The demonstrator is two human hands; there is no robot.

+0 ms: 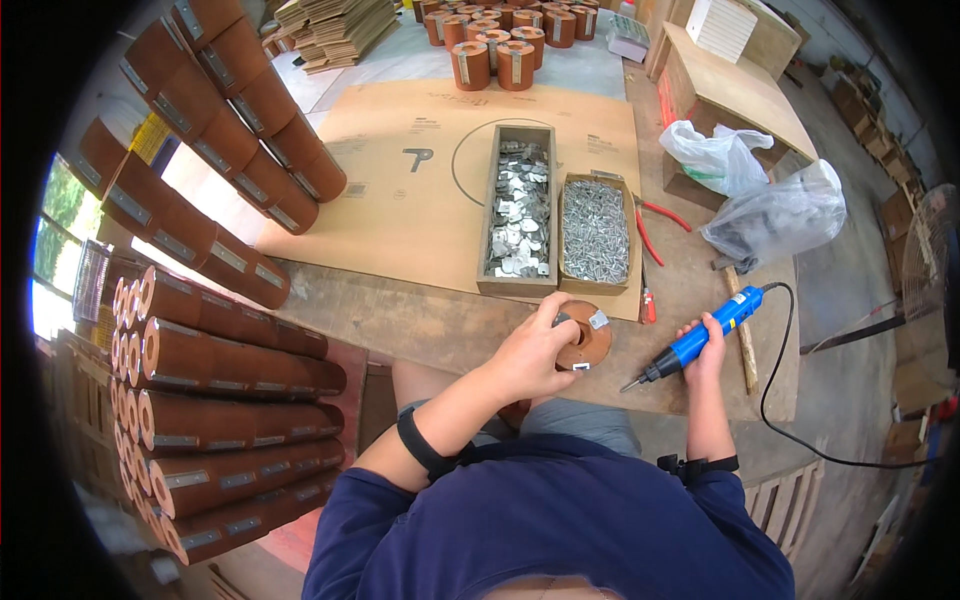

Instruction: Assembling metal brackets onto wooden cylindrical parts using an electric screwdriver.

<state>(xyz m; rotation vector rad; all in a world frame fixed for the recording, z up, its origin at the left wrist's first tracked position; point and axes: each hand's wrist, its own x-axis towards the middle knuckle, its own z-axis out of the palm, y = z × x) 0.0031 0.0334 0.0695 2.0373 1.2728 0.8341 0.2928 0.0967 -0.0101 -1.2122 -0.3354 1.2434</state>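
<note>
Here's the left hand [535,352], fingers gripping the spool [597,345] at the near edge of the bench [430,322], hiding its left side. It looks stiff, fairly light, hardly slippery; its outer wall seems the best hold, clear of the metal clips [598,319]. Rightward, the driver's [690,345] bit stands apart, its body clasped by the right hand [710,355], some fingers hidden.

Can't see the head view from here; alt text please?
A person's left hand holds a brown, hollow cylinder; the right hand holds a blue corded screwdriver. Ahead sit a tray of metal pieces and a box of screws.
</note>
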